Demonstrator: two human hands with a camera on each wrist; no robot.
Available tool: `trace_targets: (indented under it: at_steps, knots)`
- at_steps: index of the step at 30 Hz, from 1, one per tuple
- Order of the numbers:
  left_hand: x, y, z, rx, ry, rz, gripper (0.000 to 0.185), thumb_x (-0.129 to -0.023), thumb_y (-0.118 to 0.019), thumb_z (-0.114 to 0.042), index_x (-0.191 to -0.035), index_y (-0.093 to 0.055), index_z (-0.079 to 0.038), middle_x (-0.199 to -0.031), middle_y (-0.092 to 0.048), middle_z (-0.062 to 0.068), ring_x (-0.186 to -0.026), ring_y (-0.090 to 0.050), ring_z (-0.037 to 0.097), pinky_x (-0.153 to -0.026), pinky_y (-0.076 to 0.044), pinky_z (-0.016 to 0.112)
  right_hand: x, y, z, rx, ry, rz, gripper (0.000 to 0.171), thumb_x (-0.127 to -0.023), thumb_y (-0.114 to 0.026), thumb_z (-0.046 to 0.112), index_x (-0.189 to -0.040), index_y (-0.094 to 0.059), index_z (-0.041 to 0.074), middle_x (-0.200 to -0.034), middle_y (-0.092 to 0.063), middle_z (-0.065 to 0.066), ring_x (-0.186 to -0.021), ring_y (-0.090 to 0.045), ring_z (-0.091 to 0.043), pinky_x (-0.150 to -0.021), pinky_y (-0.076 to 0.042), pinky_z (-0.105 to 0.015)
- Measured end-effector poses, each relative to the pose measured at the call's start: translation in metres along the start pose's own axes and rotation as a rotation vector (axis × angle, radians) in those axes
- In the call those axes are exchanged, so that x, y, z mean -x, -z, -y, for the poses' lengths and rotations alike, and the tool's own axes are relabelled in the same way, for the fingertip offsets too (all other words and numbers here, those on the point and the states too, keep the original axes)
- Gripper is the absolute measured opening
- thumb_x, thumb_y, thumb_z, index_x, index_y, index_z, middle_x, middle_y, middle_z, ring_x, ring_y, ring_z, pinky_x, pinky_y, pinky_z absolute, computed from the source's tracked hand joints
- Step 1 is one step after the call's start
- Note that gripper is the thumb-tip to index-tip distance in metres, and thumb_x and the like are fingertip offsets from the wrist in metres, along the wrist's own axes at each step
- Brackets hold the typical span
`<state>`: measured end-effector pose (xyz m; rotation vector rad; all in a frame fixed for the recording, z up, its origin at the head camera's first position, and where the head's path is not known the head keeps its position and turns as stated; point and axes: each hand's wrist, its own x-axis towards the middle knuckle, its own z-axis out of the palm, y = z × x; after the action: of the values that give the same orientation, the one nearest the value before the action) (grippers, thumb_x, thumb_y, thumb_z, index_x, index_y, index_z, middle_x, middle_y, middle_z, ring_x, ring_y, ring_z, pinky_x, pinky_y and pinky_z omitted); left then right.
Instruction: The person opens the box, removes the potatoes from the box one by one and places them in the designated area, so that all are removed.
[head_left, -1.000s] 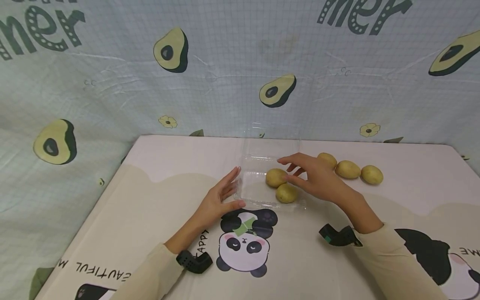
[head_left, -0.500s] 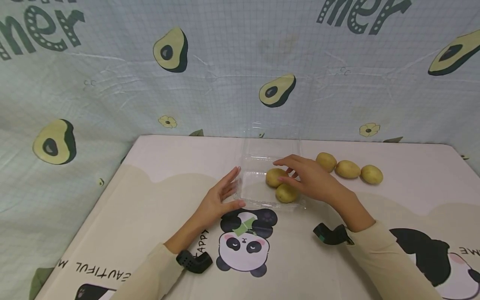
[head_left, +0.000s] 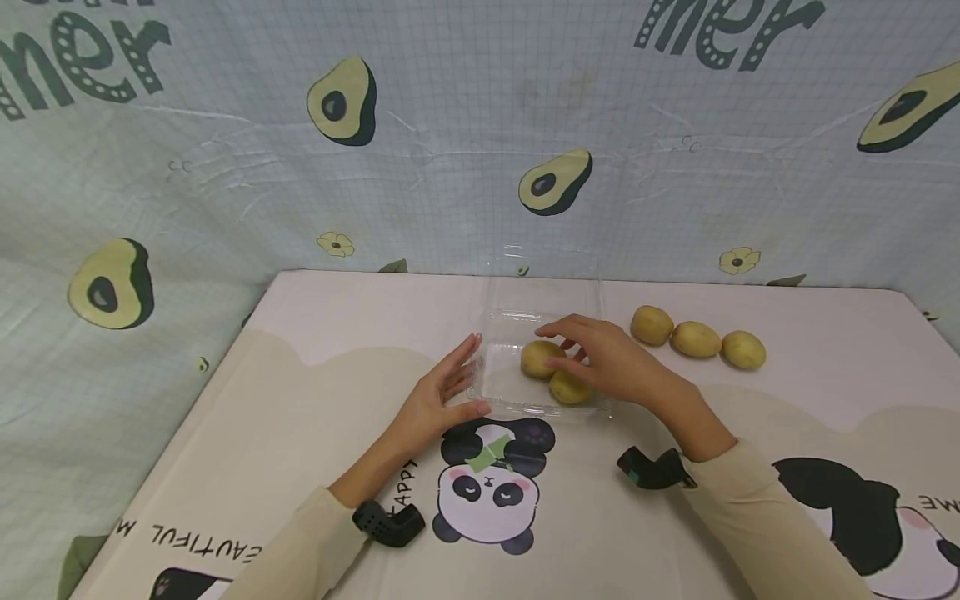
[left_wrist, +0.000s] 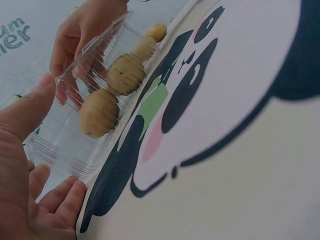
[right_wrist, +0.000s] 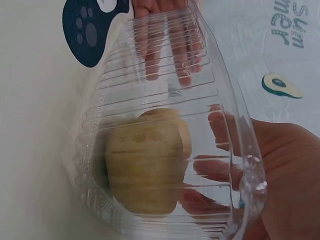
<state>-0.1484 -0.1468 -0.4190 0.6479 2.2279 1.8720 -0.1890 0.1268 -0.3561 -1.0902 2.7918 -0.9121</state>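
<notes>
The table (head_left: 300, 392) carries the clear box (head_left: 517, 392), and your left hand (head_left: 438, 404) rests at the box's left wall with fingers straight and a little apart, the thumb along the front corner, same as one second ago. Your right hand (head_left: 603, 362) has moved to the left since then and now it is over the box. Its fingers are relaxed and spread, and the tips touch the far potato (head_left: 538, 358). This potato shifted a little left with the fingers, deeper into the box. The near potato (head_left: 567, 388) lies just under your right palm, touching the first one, almost where it was. Three more potatoes (head_left: 696, 339) stay in a row on the table, behind and right of your right fingers, apart from them.
</notes>
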Motion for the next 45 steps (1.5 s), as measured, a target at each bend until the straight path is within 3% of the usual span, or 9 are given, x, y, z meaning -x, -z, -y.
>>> trace_targets:
  at_steps: [14, 24, 35, 45]
  knots:
    - [0.000, 0.000, -0.001, 0.004, -0.006, 0.002, 0.090, -0.083, -0.077, -0.023, -0.154, -0.022, -0.017, -0.157, -0.022, -0.001, -0.139, -0.031, 0.024, -0.107, -0.033, 0.026, -0.007, -0.009, -0.002, -0.050, 0.032, 0.044, 0.044, -0.088, -0.071, 0.018, -0.127, -0.059, 0.001, -0.119, -0.063, -0.009, -0.094, -0.062, -0.020, -0.076, -0.056, -0.034]
    - [0.001, 0.000, -0.002, 0.003, -0.014, 0.003, 0.090, -0.083, -0.077, -0.024, -0.153, -0.022, -0.016, -0.157, -0.022, 0.000, -0.139, -0.031, 0.025, -0.108, -0.032, 0.027, -0.010, -0.012, 0.000, -0.006, 0.023, 0.066, 0.043, -0.086, -0.073, 0.021, -0.124, -0.061, 0.005, -0.113, -0.064, -0.003, -0.086, -0.060, -0.016, -0.070, -0.053, -0.028]
    - [0.000, 0.000, -0.003, 0.001, -0.009, 0.003, 0.090, -0.083, -0.077, -0.024, -0.154, -0.022, -0.016, -0.157, -0.022, -0.001, -0.138, -0.031, 0.025, -0.107, -0.033, 0.027, -0.013, -0.016, 0.005, 0.051, -0.034, 0.108, 0.048, -0.084, -0.075, 0.028, -0.126, -0.061, 0.009, -0.106, -0.061, 0.000, -0.084, -0.056, -0.016, -0.073, -0.051, -0.028]
    - [0.000, 0.000, -0.002, -0.004, -0.011, 0.001, 0.090, -0.083, -0.077, -0.022, -0.153, -0.022, -0.016, -0.157, -0.022, 0.000, -0.138, -0.032, 0.025, -0.107, -0.033, 0.027, -0.015, -0.018, 0.005, 0.054, -0.027, 0.113, 0.048, -0.081, -0.077, 0.027, -0.124, -0.061, 0.012, -0.108, -0.062, 0.001, -0.086, -0.054, -0.015, -0.075, -0.049, -0.031]
